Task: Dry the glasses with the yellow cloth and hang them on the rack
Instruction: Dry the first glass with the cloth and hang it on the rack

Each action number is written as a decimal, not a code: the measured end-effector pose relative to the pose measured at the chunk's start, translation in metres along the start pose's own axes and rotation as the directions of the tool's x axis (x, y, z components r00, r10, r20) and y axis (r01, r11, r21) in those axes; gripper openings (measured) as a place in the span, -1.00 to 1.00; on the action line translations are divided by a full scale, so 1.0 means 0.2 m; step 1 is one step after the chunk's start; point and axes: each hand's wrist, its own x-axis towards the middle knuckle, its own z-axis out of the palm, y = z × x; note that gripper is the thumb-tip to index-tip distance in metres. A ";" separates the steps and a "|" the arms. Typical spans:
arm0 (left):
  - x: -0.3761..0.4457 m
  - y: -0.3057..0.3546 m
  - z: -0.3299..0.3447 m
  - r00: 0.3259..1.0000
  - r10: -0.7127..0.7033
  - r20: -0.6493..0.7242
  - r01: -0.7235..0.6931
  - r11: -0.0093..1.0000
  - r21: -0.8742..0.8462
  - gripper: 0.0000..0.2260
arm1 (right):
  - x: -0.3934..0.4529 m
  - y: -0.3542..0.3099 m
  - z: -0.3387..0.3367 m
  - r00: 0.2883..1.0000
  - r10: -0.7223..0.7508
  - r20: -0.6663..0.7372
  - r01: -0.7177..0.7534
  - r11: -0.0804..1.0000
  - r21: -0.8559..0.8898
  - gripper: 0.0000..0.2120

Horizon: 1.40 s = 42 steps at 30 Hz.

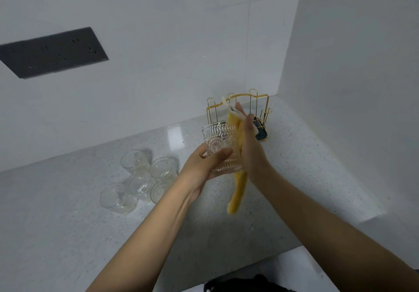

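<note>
Speckled grey counter (226, 235) carries all items. The gold wire rack (238, 108) at the back corner holds no glass: no hanging step is complete. Five glasses (140, 180) stand clustered at left, apparently awaiting drying. One embossed glass (218, 146) is raised before the rack; left hand (204, 167) fingers curl around it. Right hand (251, 151) presses the yellow cloth (237, 192) against its side, fingers straight, together.
</note>
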 end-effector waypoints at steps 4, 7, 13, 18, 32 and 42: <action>0.03 0.04 -0.03 0.999 0.007 -0.042 -0.012 0.993 -0.115 -0.40 | -0.13 0.06 0.05 0.998 0.044 0.035 -0.043 0.999 -0.029 -0.46; 0.01 0.03 -0.02 1.000 -0.025 -0.004 0.023 0.982 -0.185 -0.47 | -0.10 0.06 0.02 0.998 0.055 0.020 -0.056 0.998 0.003 -0.52; 0.04 0.06 0.08 0.996 -0.021 -0.087 -0.011 0.939 -0.344 -0.59 | -0.07 0.12 0.10 0.966 0.067 -0.251 -0.056 0.997 0.049 -0.49; 0.04 0.07 0.12 0.963 -0.162 -0.216 0.047 0.889 -0.456 -0.56 | -0.13 0.20 0.17 0.966 0.097 -0.238 -0.111 0.993 -0.048 -0.20; 0.07 0.17 0.14 0.950 -0.299 -0.092 0.183 0.769 -0.613 -0.64 | 0.00 0.31 0.07 0.959 -0.149 -0.240 0.063 0.941 -0.332 -0.42; 0.08 0.05 0.14 0.945 -0.327 -0.027 0.213 0.672 -0.710 -0.51 | -0.02 0.35 0.06 0.956 -0.236 -0.176 0.191 0.952 -0.241 -0.44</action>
